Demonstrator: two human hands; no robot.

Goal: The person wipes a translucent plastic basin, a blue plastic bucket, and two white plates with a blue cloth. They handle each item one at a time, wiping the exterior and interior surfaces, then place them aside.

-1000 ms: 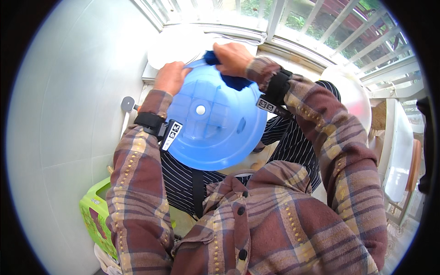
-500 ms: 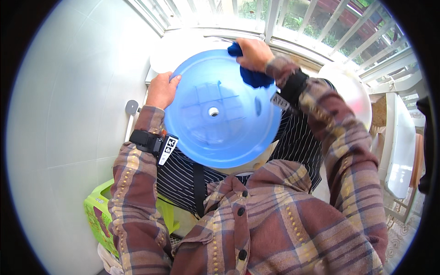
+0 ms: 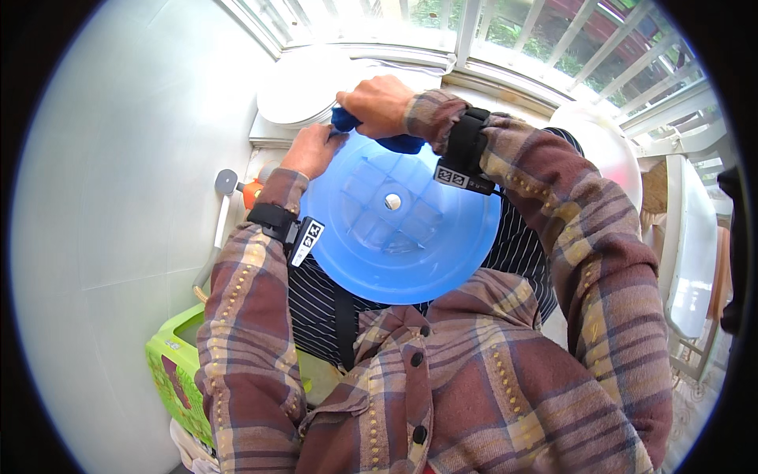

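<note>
The right hand [image 3: 377,107] gripped a blue cloth [image 3: 404,144]
It had moved nearer the left hand [image 3: 311,150], which pinched the blue plastic basin's [image 3: 399,265] rim.

No words or numbers could be read. On the black left wrist strap [image 3: 272,219], a white left label [image 3: 306,242] bore square black code patterns, with print beside them too small to make out. On the black right wrist strap [image 3: 466,138], a white right label [image 3: 454,178] showed similar squares and equally tiny print. At the near left, a lime-green plastic container [image 3: 186,357] carried a small pale mark [image 3: 171,345], illegible.
</note>
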